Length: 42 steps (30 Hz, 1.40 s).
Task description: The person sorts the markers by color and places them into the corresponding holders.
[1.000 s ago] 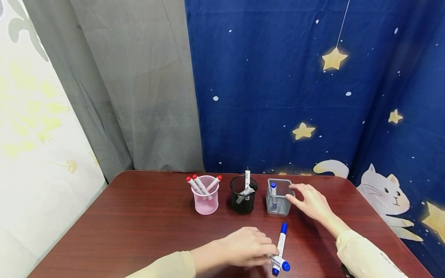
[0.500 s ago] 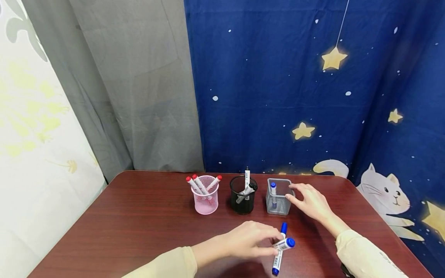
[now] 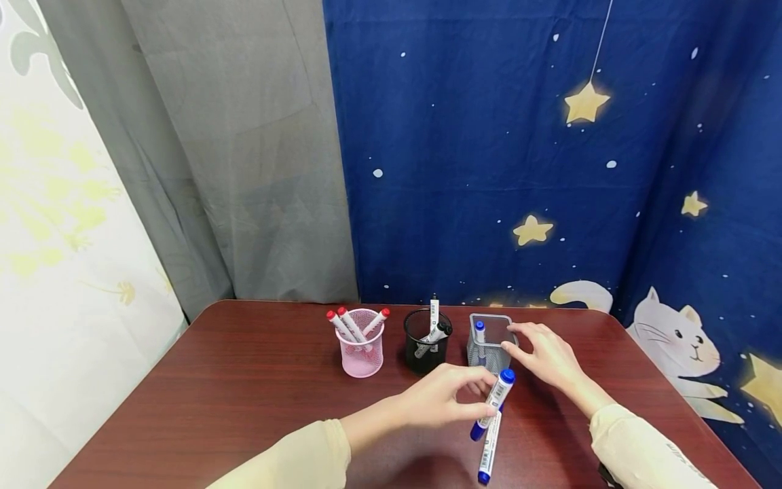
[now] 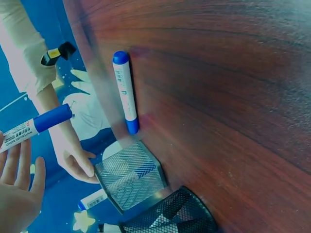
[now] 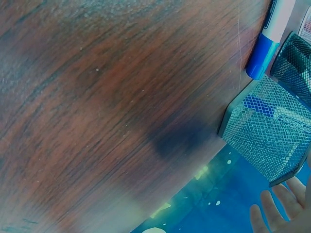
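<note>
My left hand (image 3: 442,397) pinches a blue-capped whiteboard marker (image 3: 497,394) between thumb and fingers. It is raised over the table, tilted with one blue end up and towards the grey square mesh pen holder (image 3: 491,358). Below it, a second blue marker (image 4: 125,92) lies on the table, partly covered by the held one in the head view. My right hand (image 3: 550,356) holds the pen holder at its right side, thumb and fingertips at the rim. One blue marker (image 3: 480,333) stands inside that holder, leaning on its left wall.
To the left of the grey holder stands a round black mesh pen holder (image 3: 421,363) with several black markers. Farther left is a pink one (image 3: 362,360) with several red markers. All stand on the dark red wooden table (image 3: 256,394), with a curtain (image 3: 464,170) behind.
My left hand has lifted the blue marker off the table area and moved it forward, towards the grey holder, turning it more upright. The right hand and the holder have stayed in place.
</note>
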Each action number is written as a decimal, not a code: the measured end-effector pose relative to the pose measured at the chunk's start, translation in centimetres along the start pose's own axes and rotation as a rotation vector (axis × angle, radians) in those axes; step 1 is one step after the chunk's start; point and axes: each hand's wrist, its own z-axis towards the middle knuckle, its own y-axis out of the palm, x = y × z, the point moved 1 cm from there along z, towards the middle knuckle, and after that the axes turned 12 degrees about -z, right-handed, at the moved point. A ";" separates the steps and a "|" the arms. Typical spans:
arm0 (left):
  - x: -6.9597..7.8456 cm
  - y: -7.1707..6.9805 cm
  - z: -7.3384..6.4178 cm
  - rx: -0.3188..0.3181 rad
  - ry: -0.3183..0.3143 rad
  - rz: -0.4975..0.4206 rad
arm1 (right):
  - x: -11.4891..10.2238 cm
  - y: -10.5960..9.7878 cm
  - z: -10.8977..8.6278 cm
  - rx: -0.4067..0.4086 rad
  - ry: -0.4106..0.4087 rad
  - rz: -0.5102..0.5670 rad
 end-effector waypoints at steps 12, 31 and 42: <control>0.1 -1.0 1.2 0.086 -0.163 -0.159 | 0.2 0.2 0.0 0.031 -0.031 -0.006; -1.0 -3.0 4.7 0.176 -0.171 -0.184 | 0.1 -0.1 0.1 -0.021 -0.003 0.008; -0.9 -3.7 5.7 0.198 -0.224 -0.196 | 0.0 -0.1 0.1 -0.008 0.001 -0.005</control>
